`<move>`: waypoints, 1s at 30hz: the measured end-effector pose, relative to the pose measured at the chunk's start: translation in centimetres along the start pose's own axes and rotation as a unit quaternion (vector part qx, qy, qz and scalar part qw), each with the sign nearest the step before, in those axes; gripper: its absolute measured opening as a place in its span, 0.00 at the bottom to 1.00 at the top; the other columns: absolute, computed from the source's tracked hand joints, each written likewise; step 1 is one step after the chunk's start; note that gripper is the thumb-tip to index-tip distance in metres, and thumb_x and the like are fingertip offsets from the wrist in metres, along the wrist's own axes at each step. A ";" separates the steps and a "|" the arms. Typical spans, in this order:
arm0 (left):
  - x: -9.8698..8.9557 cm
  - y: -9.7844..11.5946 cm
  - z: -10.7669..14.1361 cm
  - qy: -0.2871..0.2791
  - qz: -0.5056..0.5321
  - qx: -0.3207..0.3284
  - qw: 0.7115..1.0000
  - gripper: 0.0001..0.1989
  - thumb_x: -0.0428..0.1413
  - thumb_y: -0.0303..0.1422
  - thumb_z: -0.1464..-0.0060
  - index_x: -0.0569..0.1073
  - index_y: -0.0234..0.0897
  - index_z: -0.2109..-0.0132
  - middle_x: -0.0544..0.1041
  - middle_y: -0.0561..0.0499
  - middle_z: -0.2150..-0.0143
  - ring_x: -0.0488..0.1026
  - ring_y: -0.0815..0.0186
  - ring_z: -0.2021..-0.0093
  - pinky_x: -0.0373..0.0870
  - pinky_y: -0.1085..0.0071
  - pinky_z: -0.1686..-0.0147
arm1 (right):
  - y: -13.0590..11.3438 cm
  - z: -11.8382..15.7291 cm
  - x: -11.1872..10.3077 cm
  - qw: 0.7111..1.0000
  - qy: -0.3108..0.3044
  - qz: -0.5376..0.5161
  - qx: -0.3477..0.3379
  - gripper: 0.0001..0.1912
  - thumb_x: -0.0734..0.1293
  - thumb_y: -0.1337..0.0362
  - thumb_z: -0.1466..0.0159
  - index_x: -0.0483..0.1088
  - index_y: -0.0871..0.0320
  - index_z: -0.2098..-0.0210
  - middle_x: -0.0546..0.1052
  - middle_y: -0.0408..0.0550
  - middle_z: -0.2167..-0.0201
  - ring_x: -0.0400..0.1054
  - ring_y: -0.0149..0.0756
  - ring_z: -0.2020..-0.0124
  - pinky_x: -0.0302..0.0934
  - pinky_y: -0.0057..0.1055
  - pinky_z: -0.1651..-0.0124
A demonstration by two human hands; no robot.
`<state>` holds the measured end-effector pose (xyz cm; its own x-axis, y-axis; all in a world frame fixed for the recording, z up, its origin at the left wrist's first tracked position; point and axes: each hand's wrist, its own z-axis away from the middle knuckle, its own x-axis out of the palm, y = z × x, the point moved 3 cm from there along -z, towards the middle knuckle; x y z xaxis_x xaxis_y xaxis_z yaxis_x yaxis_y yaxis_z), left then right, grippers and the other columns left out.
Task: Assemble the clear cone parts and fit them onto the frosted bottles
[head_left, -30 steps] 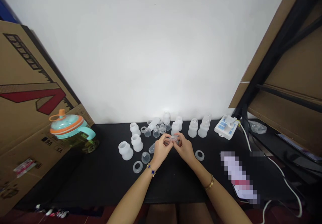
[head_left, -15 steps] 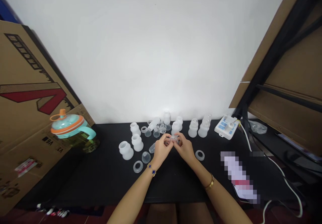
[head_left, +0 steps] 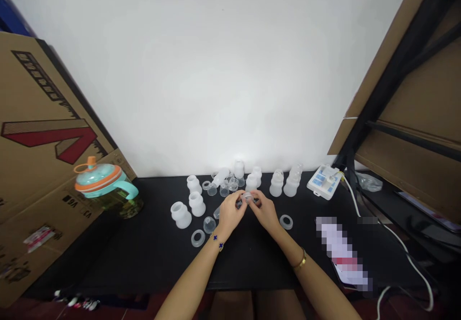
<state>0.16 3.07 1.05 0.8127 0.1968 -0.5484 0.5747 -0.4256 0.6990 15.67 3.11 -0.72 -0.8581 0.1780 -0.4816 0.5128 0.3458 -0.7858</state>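
Containers point(head_left: 181, 214), white, waisted and open-topped, stand in a group of three left of the hands. Near them a clear dome point(head_left: 209, 224) and a flat ring point(head_left: 198, 238) lie side by side. Another clear piece point(head_left: 217, 212) is partly covered by the left hand point(head_left: 231, 213), which stands in the way of seeing its whole shape. Fingertips of that hand and of the right hand point(head_left: 264, 211) pinch a small translucent part point(head_left: 247, 195) from both sides, in the middle of the scene. Just beyond it stands a white bottle point(head_left: 251, 182), and far left of that a jumble of clear caps point(head_left: 224, 188) crowds together. Two capped bottles point(head_left: 276, 183) stand farther right, with a second ring point(head_left: 286, 221) lying nearer, beside the right forearm. At the right, a white power strip point(head_left: 325, 182) trails a white cable point(head_left: 351, 193) past a phone point(head_left: 342, 255) with a blurred-out screen. On the left stands a turquoise-lidded jug point(head_left: 99, 181) of dark liquid, in front of a printed cardboard box point(head_left: 39, 166). All this rests on a black tabletop point(head_left: 151, 253) against a pale wall point(head_left: 223, 80); a black metal frame point(head_left: 391, 82) backed with cardboard closes the right side.
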 end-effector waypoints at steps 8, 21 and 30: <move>0.2 -0.1 0.0 -0.013 0.101 -0.062 0.993 0.06 0.56 0.34 0.43 0.71 0.41 0.58 0.81 0.54 0.68 0.77 0.68 0.72 0.69 0.75 0.70 | -0.2 0.0 0.0 1.000 -0.007 0.007 0.006 0.15 0.65 0.55 0.35 0.72 0.54 0.52 0.82 0.47 0.61 0.73 0.35 0.73 0.63 0.29 0.68; -0.2 0.6 0.0 -0.004 0.047 -0.024 0.999 0.05 0.56 0.31 0.44 0.70 0.42 0.59 0.81 0.53 0.66 0.79 0.65 0.65 0.73 0.72 0.65 | -0.9 0.2 -0.2 0.997 -0.027 0.062 -0.030 0.12 0.62 0.58 0.33 0.74 0.55 0.58 0.79 0.46 0.67 0.72 0.37 0.69 0.62 0.29 0.63; -0.1 0.5 0.1 0.004 0.038 -0.021 0.999 0.05 0.56 0.32 0.44 0.71 0.42 0.58 0.80 0.54 0.67 0.78 0.65 0.66 0.72 0.72 0.65 | -1.2 0.2 -0.3 0.998 -0.033 0.050 -0.031 0.12 0.61 0.57 0.32 0.74 0.55 0.58 0.79 0.45 0.67 0.70 0.36 0.70 0.60 0.28 0.66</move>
<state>0.35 2.76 1.44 0.8548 0.1719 -0.4897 0.5147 -0.4017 0.7574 15.30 2.45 0.30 -0.7977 0.1535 -0.5832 0.5917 0.3859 -0.7078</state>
